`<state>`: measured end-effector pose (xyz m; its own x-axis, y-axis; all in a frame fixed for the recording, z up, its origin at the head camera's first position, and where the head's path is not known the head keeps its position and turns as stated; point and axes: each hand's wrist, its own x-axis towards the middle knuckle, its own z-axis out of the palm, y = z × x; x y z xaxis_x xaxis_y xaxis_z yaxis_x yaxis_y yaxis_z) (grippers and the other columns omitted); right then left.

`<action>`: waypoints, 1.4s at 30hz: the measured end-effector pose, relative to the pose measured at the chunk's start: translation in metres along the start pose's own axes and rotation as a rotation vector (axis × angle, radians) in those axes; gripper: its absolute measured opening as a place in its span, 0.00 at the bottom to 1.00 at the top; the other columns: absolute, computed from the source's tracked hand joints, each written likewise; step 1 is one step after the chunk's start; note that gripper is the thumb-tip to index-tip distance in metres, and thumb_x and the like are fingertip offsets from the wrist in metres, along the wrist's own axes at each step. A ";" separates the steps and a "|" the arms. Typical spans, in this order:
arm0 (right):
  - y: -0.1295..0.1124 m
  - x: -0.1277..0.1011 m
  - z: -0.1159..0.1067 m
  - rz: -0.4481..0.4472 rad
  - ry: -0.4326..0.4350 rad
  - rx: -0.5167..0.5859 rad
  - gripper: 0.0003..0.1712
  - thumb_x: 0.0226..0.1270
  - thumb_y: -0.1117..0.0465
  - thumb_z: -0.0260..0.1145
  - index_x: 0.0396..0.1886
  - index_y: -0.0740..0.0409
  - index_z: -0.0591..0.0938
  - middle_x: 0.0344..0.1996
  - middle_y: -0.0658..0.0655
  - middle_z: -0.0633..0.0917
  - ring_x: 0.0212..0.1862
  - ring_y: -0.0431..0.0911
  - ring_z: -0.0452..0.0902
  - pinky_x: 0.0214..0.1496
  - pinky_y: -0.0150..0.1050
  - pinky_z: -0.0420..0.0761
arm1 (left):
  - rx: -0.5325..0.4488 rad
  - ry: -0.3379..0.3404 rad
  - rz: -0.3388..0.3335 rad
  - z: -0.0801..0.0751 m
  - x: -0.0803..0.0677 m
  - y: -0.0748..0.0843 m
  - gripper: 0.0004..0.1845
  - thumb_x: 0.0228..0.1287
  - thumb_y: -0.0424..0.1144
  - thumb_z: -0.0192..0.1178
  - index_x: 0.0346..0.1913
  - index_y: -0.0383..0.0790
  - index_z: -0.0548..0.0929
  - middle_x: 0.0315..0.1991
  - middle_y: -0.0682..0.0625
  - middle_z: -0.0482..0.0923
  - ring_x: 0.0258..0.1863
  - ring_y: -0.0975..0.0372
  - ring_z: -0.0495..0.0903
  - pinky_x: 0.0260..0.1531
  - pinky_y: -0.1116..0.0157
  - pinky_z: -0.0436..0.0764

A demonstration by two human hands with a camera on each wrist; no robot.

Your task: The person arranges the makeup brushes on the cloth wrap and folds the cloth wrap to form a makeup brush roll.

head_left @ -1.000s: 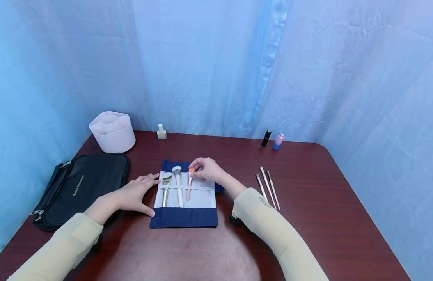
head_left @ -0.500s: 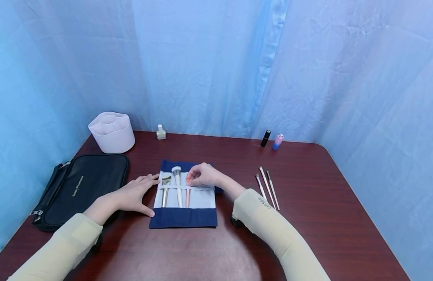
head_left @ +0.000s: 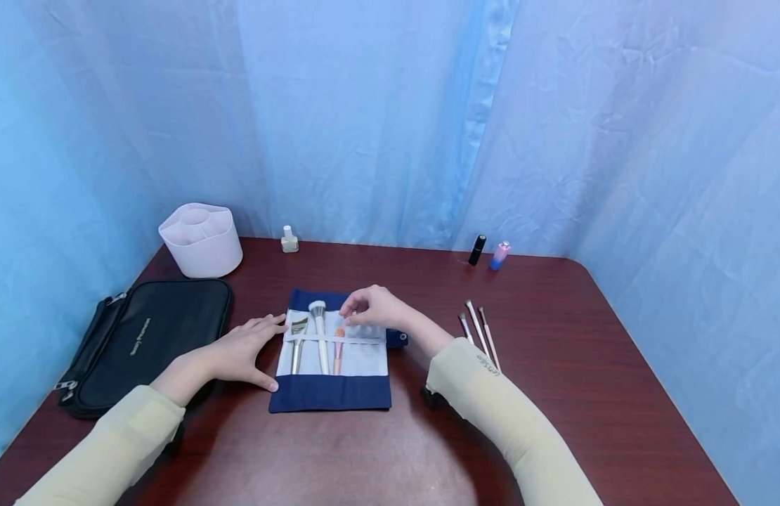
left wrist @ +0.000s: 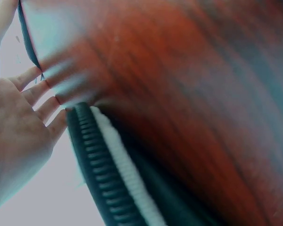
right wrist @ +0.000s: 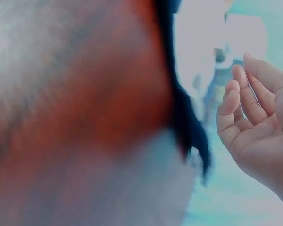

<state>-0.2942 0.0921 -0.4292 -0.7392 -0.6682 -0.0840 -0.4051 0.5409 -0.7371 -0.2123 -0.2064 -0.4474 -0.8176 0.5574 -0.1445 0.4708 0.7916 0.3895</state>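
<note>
A: What does the right hand [head_left: 374,307] grip?

B: Nothing that I can see. Its fingers are loosely bent and released, and the right wrist view shows them the same way.

A: And the pink brush [head_left: 337,355]?

B: Just below those fingertips, on the side nearer the person. It lies on the brush roll [head_left: 365,362], under the pale strap [head_left: 367,341], with its lower end at the navy flap [head_left: 329,393].

A: Does the left hand [head_left: 241,348] hold anything?

B: No, it's slack and spread. Its thumb and fingertips lie along the roll's left edge.

A: What is between the two hands?

B: Besides the pink brush, a white brush [head_left: 322,355] and a gold-handled brush [head_left: 297,357], both under the strap. The gold one is nearest the left fingertips.

A: Further out?

B: To the right of the right hand, three slim brushes [head_left: 478,327] lie side by side on the table [head_left: 339,457]. Beyond it, far right, are a black tube [head_left: 476,250] and a pink-and-blue bottle [head_left: 499,256].

A: By the left hand?

B: A black case [head_left: 156,337] just to its left; past that, a white organizer [head_left: 209,253].
</note>
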 end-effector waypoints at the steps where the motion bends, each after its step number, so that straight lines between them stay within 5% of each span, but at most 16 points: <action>1: -0.003 -0.003 -0.005 -0.005 0.012 -0.008 0.10 0.61 0.59 0.68 0.42 0.55 0.85 0.34 0.46 0.85 0.34 0.40 0.79 0.33 0.34 0.78 | 0.000 0.002 0.003 0.000 0.000 0.000 0.58 0.39 0.67 0.69 0.70 0.36 0.61 0.73 0.40 0.51 0.71 0.42 0.51 0.61 0.36 0.56; 11: -0.015 -0.048 -0.054 -0.074 0.147 -0.110 0.10 0.61 0.56 0.69 0.42 0.47 0.83 0.34 0.44 0.84 0.37 0.38 0.79 0.42 0.33 0.80 | 0.002 0.003 -0.007 -0.001 -0.002 -0.001 0.58 0.39 0.67 0.69 0.70 0.36 0.61 0.73 0.39 0.51 0.70 0.41 0.51 0.61 0.36 0.56; 25: 0.024 -0.121 -0.093 -0.060 0.315 -0.178 0.12 0.58 0.54 0.70 0.42 0.45 0.83 0.33 0.43 0.84 0.35 0.38 0.78 0.37 0.37 0.79 | 0.005 0.003 -0.014 0.001 -0.001 0.000 0.59 0.38 0.68 0.69 0.70 0.37 0.60 0.74 0.41 0.51 0.71 0.43 0.51 0.62 0.36 0.55; 42: 0.097 -0.170 -0.082 -0.038 0.281 -0.348 0.13 0.52 0.60 0.74 0.38 0.56 0.84 0.27 0.45 0.82 0.27 0.39 0.73 0.27 0.31 0.75 | 0.002 -0.005 -0.014 0.002 -0.001 0.003 0.59 0.39 0.67 0.69 0.71 0.37 0.60 0.74 0.41 0.51 0.71 0.42 0.50 0.63 0.37 0.54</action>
<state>-0.2523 0.3003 -0.4316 -0.8183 -0.5521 0.1600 -0.5562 0.6903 -0.4627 -0.2093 -0.2039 -0.4474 -0.8225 0.5473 -0.1548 0.4596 0.7999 0.3858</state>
